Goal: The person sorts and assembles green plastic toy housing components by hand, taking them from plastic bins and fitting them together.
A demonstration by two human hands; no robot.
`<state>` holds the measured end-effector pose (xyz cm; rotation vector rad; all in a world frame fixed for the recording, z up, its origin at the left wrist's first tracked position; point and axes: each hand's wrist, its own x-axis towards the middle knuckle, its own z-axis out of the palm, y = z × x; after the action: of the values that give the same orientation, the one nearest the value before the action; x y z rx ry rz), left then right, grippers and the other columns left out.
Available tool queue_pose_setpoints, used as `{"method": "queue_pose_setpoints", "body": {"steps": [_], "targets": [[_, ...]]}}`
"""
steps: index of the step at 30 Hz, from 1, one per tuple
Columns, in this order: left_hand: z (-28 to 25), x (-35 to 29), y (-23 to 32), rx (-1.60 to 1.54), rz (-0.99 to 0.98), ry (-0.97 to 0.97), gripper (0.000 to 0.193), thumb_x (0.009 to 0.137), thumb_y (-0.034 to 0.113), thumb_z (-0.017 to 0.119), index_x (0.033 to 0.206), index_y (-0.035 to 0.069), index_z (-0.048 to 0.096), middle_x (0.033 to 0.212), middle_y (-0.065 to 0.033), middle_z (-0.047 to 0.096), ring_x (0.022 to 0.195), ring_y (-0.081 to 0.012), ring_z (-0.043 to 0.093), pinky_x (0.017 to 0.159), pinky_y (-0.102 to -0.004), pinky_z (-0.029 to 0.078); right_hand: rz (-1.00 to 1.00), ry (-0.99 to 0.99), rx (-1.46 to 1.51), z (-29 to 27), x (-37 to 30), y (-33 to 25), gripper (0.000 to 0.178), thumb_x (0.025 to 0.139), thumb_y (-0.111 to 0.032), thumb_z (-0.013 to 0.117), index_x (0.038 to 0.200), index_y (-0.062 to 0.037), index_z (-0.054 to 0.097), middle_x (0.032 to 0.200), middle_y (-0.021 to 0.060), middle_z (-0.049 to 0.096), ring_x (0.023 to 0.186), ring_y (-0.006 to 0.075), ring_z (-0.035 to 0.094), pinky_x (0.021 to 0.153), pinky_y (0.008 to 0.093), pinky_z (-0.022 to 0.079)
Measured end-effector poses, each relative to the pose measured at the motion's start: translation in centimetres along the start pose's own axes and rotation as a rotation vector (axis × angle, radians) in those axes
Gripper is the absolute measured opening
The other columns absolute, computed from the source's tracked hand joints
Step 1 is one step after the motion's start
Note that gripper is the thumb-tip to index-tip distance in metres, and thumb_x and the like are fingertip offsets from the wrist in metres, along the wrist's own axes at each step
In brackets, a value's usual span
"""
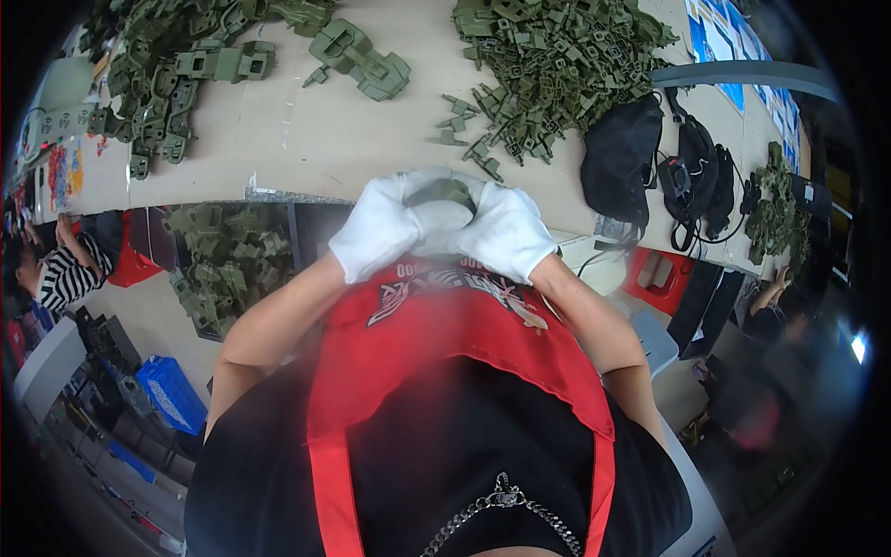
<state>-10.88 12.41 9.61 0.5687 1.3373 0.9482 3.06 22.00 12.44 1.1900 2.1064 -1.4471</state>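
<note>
A dark green plastic part [452, 192] is held between my two gloved hands, close to my body at the near edge of the table. My left hand [379, 227], in a white glove, is closed around its left side. My right hand [512, 227], also in a white glove, closes around the right side. The gloves cover most of the part, so its full shape is hidden. Just beyond lies a green plastic toy vehicle body [360, 58]. A few small green pieces [457, 119] sit on the table ahead and right of my hands.
Piles of green vehicle bodies [223, 63] and small green parts [557, 70] cover the table's far side. A black bag [624, 158] with cables lies right. Below the table's left edge is a container of green parts [227, 260]. Other people sit left and right.
</note>
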Motion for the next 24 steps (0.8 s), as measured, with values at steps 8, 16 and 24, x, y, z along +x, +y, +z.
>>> {"method": "queue_pose_setpoints", "body": {"steps": [8,16,24], "targets": [[-2.3,4.1,-1.3,-0.192,-0.085,-0.067,0.043,0.084,0.014,0.068,0.122,-0.005,0.057,0.107,-0.0118,0.066,0.094,-0.0165,0.063,0.084,-0.0282,0.051,-0.084,-0.121,0.219,0.1,4.8,3.4,0.061,0.065,-0.048,0.078,0.111,-0.0103,0.066,0.094,0.0097,0.072,0.087,0.0231,0.068,0.08,0.0333,0.051],[-5.7,11.4,-5.0,0.886,0.433,0.826,0.037,0.082,0.029,0.068,0.112,0.009,0.066,0.1,-0.0165,0.063,0.092,-0.0326,0.061,0.083,-0.0356,0.05,-0.35,0.487,0.766,-1.3,9.0,4.6,0.077,0.082,-0.043,0.067,0.135,0.0078,0.042,0.139,0.0245,0.044,0.128,0.029,0.045,0.105,0.0302,0.035],[2.6,5.2,4.5,0.412,0.547,0.234,0.029,0.072,0.024,0.077,0.089,0.006,0.062,0.09,-0.0083,0.061,0.079,-0.0213,0.061,0.067,-0.0317,0.049,-0.555,0.263,1.186,-1.0,6.4,0.3,0.065,0.095,-0.027,0.051,0.145,0.0017,0.021,0.136,0.0227,0.045,0.125,0.0319,0.047,0.101,0.0347,0.041]]}}
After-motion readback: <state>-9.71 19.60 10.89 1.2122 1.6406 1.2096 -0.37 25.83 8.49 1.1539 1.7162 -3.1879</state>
